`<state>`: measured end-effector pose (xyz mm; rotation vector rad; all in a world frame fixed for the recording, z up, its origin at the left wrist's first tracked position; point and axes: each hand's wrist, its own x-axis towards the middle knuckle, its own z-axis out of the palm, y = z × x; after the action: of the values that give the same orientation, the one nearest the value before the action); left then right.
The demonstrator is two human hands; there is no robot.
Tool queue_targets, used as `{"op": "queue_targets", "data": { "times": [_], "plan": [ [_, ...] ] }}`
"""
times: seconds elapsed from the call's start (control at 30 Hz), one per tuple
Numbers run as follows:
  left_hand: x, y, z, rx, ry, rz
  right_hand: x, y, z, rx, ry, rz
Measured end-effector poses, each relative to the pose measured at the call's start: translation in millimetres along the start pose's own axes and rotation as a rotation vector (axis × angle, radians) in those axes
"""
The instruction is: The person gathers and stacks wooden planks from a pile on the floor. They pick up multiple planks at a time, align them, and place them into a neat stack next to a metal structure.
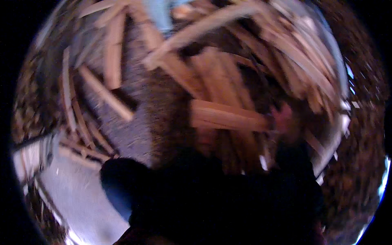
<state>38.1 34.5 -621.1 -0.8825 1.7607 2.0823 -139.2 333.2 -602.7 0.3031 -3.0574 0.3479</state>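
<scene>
Loose lumber crowds the ground around a person in dark clothing (212,200), seen from above in a blurred view. A long pale beam (204,32) slants across the upper middle, over other wood, while a dense heap of planks (302,61) fills the right side. To the left, a wide plank (114,53) and a narrow stick (107,94) lie on grayish ground (134,139), with thin strips (77,106) beyond and a smooth gray panel (85,196) at lower left. Any markings on the wood are too blurred to read. A reddish-brown board (228,116) runs crosswise in front of the person, its right end at the right hand (281,118), whose fingers look parted, though whether they grip cannot be told. The left hand (206,134) shows dimly just below the board's left end, its finger position unclear.
</scene>
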Motion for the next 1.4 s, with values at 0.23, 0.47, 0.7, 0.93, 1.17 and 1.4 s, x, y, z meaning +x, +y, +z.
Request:
{"op": "queue_targets", "data": {
  "times": [0.23, 0.47, 0.7, 0.93, 1.17, 1.4],
  "plan": [
    [8, 8, 6, 0.029, -0.028, 0.003, 28, -70, -67, 0.168, -0.024, -0.293],
    [17, -2, -3, 0.146, 0.017, 0.073, 108, -97, -32, -0.396, -0.274, -0.194],
    [19, -33, -17, 0.375, 0.057, 0.165, 147, -130, 59, -0.342, 0.069, -0.317],
    [32, -58, -30, 0.642, 0.015, 0.247, 188, -123, 72, -0.158, -0.084, 0.014],
    [39, -104, -74, 1.093, -0.024, 0.413, 149, -133, -53, 0.082, -0.371, -0.313],
    [5, 95, -9, -0.395, -0.105, 0.132, 170, -145, -185, 0.336, -0.640, -0.209]
  ]
}}
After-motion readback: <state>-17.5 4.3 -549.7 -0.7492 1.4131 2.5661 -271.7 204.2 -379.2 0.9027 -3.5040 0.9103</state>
